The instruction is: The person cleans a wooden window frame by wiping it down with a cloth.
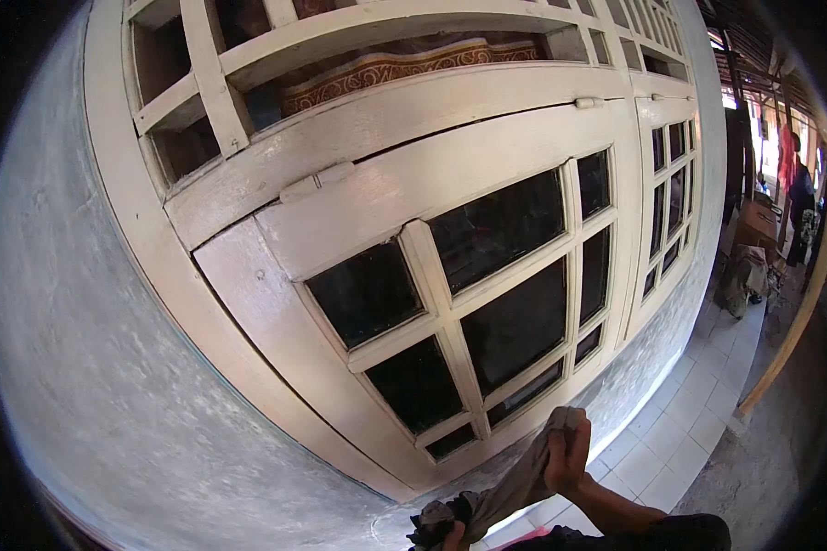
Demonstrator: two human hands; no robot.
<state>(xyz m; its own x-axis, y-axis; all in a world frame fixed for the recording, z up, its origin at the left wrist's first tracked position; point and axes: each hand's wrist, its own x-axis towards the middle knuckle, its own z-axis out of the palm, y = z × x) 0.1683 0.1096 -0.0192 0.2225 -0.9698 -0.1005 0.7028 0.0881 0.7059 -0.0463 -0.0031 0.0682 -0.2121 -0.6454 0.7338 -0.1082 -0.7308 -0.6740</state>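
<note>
A grey cloth is stretched between my two hands, gathered into a long bunched shape below the window. My right hand is closed around its upper end, fingers wrapped over the fabric. At the bottom edge of the view, my left hand shows only in part, closed on the cloth's lower, darker crumpled end. Just beyond the cloth stands a white-framed window with several dark glass panes. Neither hand touches the glass.
A grey plastered wall surrounds the window. Patterned brown curtain shows behind the upper openings. Pale floor tiles run along the wall to the right. Farther back are a bag, a wooden pole and a standing person.
</note>
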